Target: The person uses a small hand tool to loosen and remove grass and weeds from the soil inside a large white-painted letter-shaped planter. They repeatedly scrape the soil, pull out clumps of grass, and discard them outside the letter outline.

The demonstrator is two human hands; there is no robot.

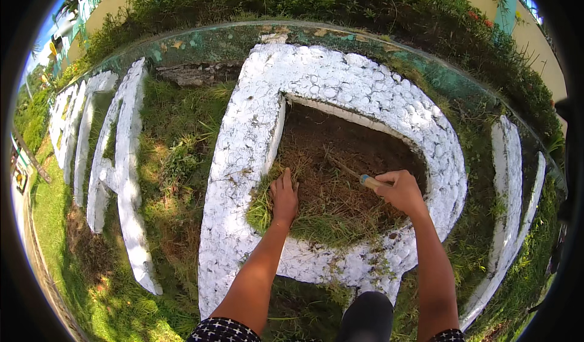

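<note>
My right hand (404, 191) is closed around the pale handle of a thin-bladed hand tool (343, 166), which has a blue band near its blade. The blade points up and left over bare soil and loose dry grass; its tip is hard to make out. On the left, my left hand (285, 198) rests with its fingers on a clump of green grass (259, 209) at the inner edge of a large white stone letter (237, 159). Whether those fingers grip any grass is hidden. Cut grass (337, 225) lies between both hands, along the opening's lower edge.
The letter's raised walls ring the brown soil (351, 137). More white letters stand left (130, 159) and right (508, 173) on a grassy slope. A mossy green concrete curb (210, 45) and flowering shrubs (319, 2) run behind. A dark-clad leg (367, 317) shows below.
</note>
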